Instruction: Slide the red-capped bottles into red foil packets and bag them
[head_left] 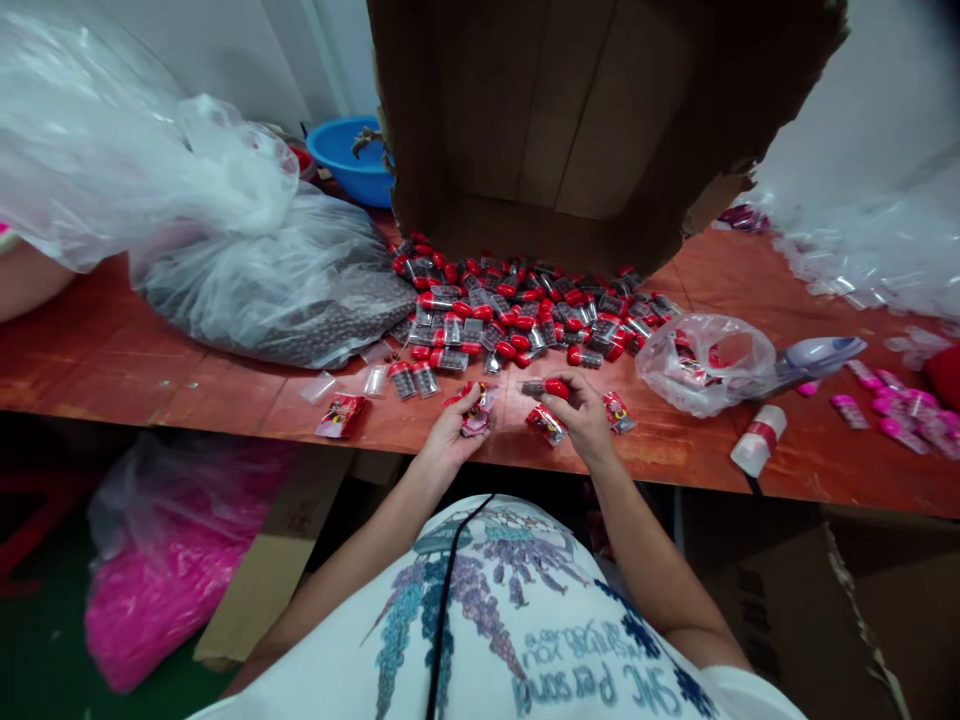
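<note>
My left hand (452,430) is closed on a small red printed packet (478,408) near the table's front edge. In my right hand (583,412) is a small clear bottle with a red cap (546,388), pinched between thumb and fingers and lying sideways. Under and beside that hand lie two more printed packets, one red and black (546,426), the other red (618,412). Just beyond both hands spreads a heap of similar red-capped bottles (517,310), dark inside. Another red packet (343,415) rests to the left of my left hand.
A big open cardboard box (570,110) stands tipped behind the heap. At left sits a clear bag of dark pieces (285,280), with a blue basin (352,160) behind. On the right are a small plastic bag (697,365), a white roll (759,440) and pink bottles (915,410).
</note>
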